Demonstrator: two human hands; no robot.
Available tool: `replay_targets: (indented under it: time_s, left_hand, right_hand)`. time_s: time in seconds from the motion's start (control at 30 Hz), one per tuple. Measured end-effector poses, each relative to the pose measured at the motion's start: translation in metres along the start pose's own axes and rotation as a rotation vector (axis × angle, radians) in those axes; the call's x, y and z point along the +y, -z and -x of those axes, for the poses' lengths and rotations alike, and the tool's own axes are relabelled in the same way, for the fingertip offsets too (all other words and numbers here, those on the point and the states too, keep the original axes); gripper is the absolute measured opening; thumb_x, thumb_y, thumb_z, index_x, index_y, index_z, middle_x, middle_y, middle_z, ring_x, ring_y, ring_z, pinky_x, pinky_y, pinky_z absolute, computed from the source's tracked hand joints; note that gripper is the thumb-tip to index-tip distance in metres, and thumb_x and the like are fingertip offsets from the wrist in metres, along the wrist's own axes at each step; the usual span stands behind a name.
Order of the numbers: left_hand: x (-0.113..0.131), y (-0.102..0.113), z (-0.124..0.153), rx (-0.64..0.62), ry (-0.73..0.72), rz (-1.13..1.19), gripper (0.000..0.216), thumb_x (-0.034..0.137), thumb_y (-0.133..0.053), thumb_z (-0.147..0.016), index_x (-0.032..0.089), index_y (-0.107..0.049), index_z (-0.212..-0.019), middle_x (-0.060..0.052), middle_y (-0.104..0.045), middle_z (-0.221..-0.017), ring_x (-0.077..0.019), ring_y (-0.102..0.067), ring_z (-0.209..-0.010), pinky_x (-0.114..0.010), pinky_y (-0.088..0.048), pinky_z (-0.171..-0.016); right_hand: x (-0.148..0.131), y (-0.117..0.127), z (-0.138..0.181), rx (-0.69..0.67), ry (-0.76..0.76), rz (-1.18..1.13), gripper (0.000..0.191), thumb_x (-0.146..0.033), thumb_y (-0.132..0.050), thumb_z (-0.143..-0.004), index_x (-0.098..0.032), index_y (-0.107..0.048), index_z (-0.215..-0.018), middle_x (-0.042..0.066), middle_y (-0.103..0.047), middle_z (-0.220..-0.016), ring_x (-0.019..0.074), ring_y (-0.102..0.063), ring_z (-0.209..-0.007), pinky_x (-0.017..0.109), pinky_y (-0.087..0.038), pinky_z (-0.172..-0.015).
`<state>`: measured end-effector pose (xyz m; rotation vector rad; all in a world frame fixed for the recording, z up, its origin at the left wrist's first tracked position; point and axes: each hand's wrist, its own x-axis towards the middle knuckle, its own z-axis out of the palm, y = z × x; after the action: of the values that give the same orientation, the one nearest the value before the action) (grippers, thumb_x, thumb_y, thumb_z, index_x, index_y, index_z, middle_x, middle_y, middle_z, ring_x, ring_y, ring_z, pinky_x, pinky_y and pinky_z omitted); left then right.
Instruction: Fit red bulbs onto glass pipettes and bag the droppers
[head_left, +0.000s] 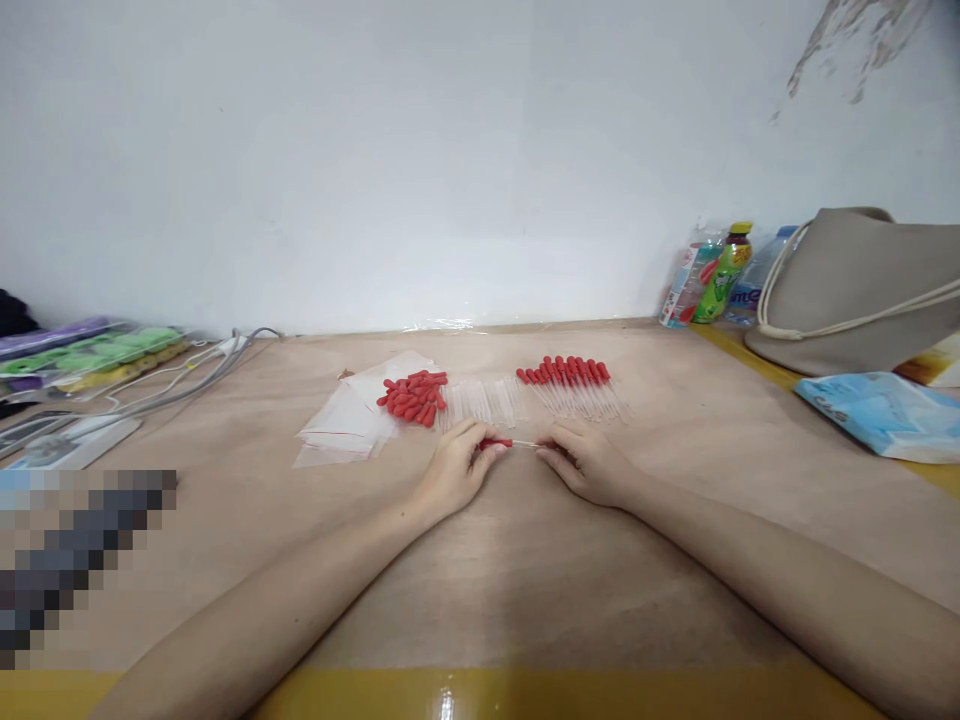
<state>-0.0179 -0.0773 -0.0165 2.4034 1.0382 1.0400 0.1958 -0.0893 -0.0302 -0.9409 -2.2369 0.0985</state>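
- The left hand [454,468] lies just left of the frame's centre, knuckles up on the tabletop [525,590]. Its fingers are pinched on a red bulb [496,442], which pokes out toward the right.
- The right hand [589,465] lies just right of centre. Its fingers are closed on a thin clear tube [526,444].
- Bulb and tube lie end to end in the small gap between the two hands, on one line.
  - That long axis runs left to right across the frame, level with the tabletop.
  - The bulb's open end faces right and the tube's near end faces left.
  - At this size I cannot tell whether the tube end is inside the bulb or only touching it.
- Each hand is at its own piece, and neither is the nearer one to the joint between them.
- Just above the hands, from left to right:
  - a heap of loose red bulbs [412,395]
  - a row of bare clear tubes [484,400]
  - a row of tubes with red caps [574,385]
- Flat clear bags [341,425] lie left of the heap.
- Well apart, at the frame's right, are drink bottles [720,275], a beige bag [862,290] and a blue packet [885,412].
- At the left edge are grey cables [195,375] and coloured trays [90,350].
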Motion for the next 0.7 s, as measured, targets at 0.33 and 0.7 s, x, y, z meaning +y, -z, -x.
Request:
replay_targets:
  time_s: [0.33,0.7]
  left_hand:
    - [-0.003,-0.001,0.004,-0.185,0.075,0.239,0.018,0.028,-0.046,-0.085,0.015,-0.058,-0.091,-0.001,-0.059,-0.07,-0.0107,-0.055,-0.061,-0.023,-0.046,-0.06]
    - [-0.005,-0.001,0.006,-0.128,-0.03,0.047,0.021,0.033,-0.052,-0.082,0.015,-0.063,-0.087,-0.003,-0.065,-0.075,-0.0122,-0.058,-0.066,-0.023,-0.045,-0.06]
  right_hand:
    - [0.005,-0.004,0.001,0.037,0.09,-0.024,0.02,-0.025,-0.043,-0.087,-0.019,-0.062,-0.088,0.003,-0.057,-0.073,0.014,-0.05,-0.069,0.026,-0.038,-0.064]
    - [-0.005,-0.004,0.0,0.036,0.114,0.112,0.02,-0.02,-0.042,-0.087,-0.017,-0.062,-0.087,0.002,-0.061,-0.071,0.0126,-0.052,-0.066,0.03,-0.028,-0.065]
